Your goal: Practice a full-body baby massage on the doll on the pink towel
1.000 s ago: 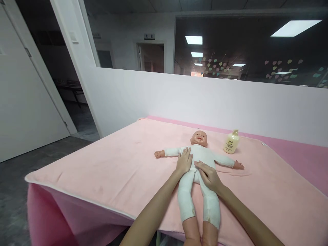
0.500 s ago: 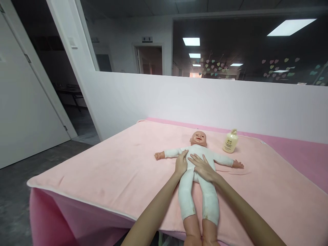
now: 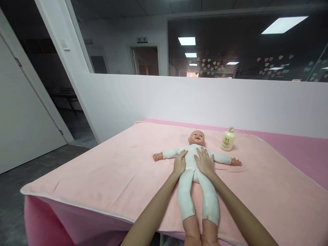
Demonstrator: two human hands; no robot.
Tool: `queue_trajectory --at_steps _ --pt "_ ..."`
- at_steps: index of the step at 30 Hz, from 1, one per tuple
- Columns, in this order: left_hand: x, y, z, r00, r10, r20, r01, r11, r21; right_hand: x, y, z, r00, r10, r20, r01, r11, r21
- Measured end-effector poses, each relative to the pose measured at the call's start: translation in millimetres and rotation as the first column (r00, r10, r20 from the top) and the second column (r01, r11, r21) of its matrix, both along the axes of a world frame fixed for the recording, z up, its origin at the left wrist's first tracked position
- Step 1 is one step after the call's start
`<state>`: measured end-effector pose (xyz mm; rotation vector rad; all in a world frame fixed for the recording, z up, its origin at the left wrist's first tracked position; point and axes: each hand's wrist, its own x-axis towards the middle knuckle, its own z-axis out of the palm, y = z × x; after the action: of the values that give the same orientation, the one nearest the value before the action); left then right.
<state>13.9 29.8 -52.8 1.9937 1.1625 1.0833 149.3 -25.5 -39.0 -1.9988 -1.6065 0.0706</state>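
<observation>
A baby doll (image 3: 191,160) with a white cloth body lies on its back, its head toward the wall and its arms spread wide. My left hand (image 3: 180,163) rests along the left side of the doll's torso, fingers stretched toward its shoulder. Flat on the right side of the chest lies my right hand (image 3: 205,162), fingers spread and pointing up toward the doll's neck. Neither hand is closed around anything. Beyond the doll's outstretched right-side arm stands a pale yellow pump bottle (image 3: 228,139), upright.
A light pink blanket (image 3: 110,171) covers the table, over a darker pink cover (image 3: 302,150). Behind it rises a white half wall (image 3: 164,99) with a window above. At the left are a white door (image 3: 25,112) and a dark doorway.
My right hand has turned and slid outward and up, from slanting across the belly to the right side of the chest. My left hand stays by the torso. The view has shifted slightly.
</observation>
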Motion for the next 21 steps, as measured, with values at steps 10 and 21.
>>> queue_trajectory --at_steps 10,21 --pt "-1.1 -35.1 44.9 0.768 -0.600 -0.225 0.629 0.772 0.092 38.9 -0.4 -46.3 0.846 -0.002 -0.533 0.154 0.959 0.239" --pt "6.9 -24.1 36.0 0.804 -0.347 -0.482 0.408 0.913 0.024 41.8 2.6 -53.6 0.825 0.048 -0.563 0.226 0.886 0.406"
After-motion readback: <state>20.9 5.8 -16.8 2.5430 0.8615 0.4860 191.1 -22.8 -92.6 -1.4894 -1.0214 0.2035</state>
